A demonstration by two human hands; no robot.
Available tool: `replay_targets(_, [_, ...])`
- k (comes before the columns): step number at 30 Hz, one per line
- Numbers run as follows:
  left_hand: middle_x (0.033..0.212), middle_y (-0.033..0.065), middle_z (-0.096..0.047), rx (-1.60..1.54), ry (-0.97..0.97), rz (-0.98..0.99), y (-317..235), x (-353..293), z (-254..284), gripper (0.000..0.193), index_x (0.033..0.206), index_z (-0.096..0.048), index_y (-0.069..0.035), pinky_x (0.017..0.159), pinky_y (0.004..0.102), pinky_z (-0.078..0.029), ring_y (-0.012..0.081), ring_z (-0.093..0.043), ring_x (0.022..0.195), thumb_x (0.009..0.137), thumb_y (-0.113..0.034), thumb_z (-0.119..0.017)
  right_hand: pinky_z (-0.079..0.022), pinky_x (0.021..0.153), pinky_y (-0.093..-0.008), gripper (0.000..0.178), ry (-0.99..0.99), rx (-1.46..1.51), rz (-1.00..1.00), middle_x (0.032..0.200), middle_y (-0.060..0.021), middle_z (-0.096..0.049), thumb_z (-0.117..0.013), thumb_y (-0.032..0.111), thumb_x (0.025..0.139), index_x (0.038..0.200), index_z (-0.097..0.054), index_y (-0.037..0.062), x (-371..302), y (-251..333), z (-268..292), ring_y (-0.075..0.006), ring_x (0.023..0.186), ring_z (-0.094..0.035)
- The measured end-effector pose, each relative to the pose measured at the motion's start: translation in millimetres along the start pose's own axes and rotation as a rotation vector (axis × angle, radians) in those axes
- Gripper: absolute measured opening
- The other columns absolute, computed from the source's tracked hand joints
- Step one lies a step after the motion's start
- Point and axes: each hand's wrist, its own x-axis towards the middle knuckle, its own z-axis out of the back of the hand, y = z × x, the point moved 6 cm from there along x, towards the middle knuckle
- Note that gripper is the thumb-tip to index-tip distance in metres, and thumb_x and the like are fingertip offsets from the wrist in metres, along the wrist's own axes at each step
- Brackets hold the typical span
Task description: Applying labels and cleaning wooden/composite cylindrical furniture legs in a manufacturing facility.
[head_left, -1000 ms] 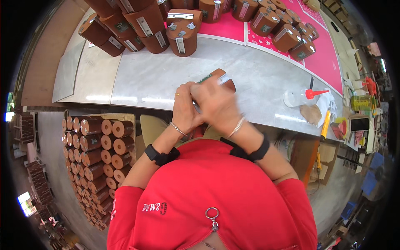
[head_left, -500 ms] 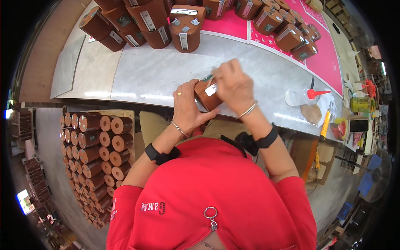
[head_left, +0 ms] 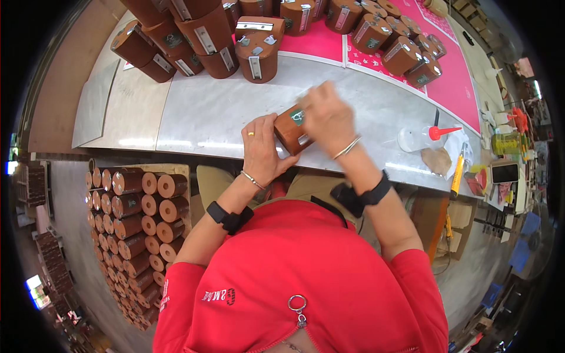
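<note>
A brown wooden cylinder block (head_left: 287,132) lies tilted at the near edge of the metal tabletop (head_left: 212,109). Its green label faces up, and a pale metallic patch shows low on its right side. My left hand (head_left: 261,147) is closed around the block's left and near side, thumb along the near end. Over the block's far right side is my right hand (head_left: 328,120), its fingers curled in and blurred by motion. Whatever those fingers may pinch is hidden.
Stacked wooden blocks (head_left: 256,56) with metal strips stand at the back left, more on a pink sheet (head_left: 453,88) at the back right. A clear bottle with red nozzle (head_left: 418,138) and a yellow cutter (head_left: 457,176) lie right. Racked cylinders (head_left: 132,229) fill the lower left.
The block has turned in my left hand: the green label now faces up and the silver patch has slid down its right side. My right hand stays over it, still blurred.
</note>
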Motion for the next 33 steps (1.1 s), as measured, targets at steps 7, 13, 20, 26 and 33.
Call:
replay_targets(7, [0.114,0.0177,-0.052,0.02,-0.056,-0.005,-7,-5,6,0.083,0.123,-0.044,0.001,0.093,0.045,-0.032,0.0335,-0.048,0.105,0.059,-0.034,-0.082,-0.049,0.05,-0.0383,0.013,-0.003,-0.041,0.034,0.083,-0.0128,-0.05,-0.064,0.015,0.075,0.08,-0.055,0.0075,-5,-7,10,-0.0264,0.062,-0.058])
replay_targets(13, [0.109,0.0153,-0.054,-0.03,0.123,0.061,3,2,-10,0.08,0.117,-0.047,0.0,0.096,0.0434,-0.029,0.0322,-0.047,0.105,0.058,-0.043,-0.081,-0.049,0.049,-0.0393,0.008,0.101,0.124,0.067,0.085,-0.0128,-0.051,-0.059,0.014,0.077,0.082,-0.055,0.0082,-9,29,-2,-0.0286,0.064,-0.06])
replay_targets(20, [0.11,0.016,-0.051,-0.074,0.025,0.07,3,-3,-12,0.083,0.119,-0.045,-0.001,0.093,0.0446,-0.031,0.033,-0.048,0.103,0.053,-0.033,-0.084,-0.05,0.05,-0.0373,0.006,0.048,-0.087,-0.028,0.08,-0.0116,-0.052,-0.06,0.013,0.075,0.08,-0.058,0.0101,-3,-9,7,-0.0275,0.067,-0.058])
replay_targets(26, [0.113,0.0176,-0.05,0.029,0.025,-0.027,-4,-4,-11,0.087,0.122,-0.043,0.0,0.095,0.0453,-0.031,0.035,-0.047,0.104,0.053,-0.036,-0.083,-0.048,0.046,-0.0384,0.005,0.007,-0.021,-0.001,0.081,-0.0133,-0.051,-0.057,0.011,0.078,0.076,-0.054,0.0083,-15,-1,-1,-0.028,0.059,-0.058])
replay_targets(33, [0.112,0.0181,-0.051,-0.054,0.078,0.009,0,-1,-13,0.084,0.12,-0.045,-0.001,0.097,0.0473,-0.03,0.0347,-0.047,0.107,0.055,-0.039,-0.082,-0.051,0.051,-0.0395,0.007,0.022,-0.008,-0.061,0.083,-0.0139,-0.052,-0.059,0.011,0.078,0.081,-0.054,0.0066,-16,3,-1,-0.0291,0.061,-0.06])
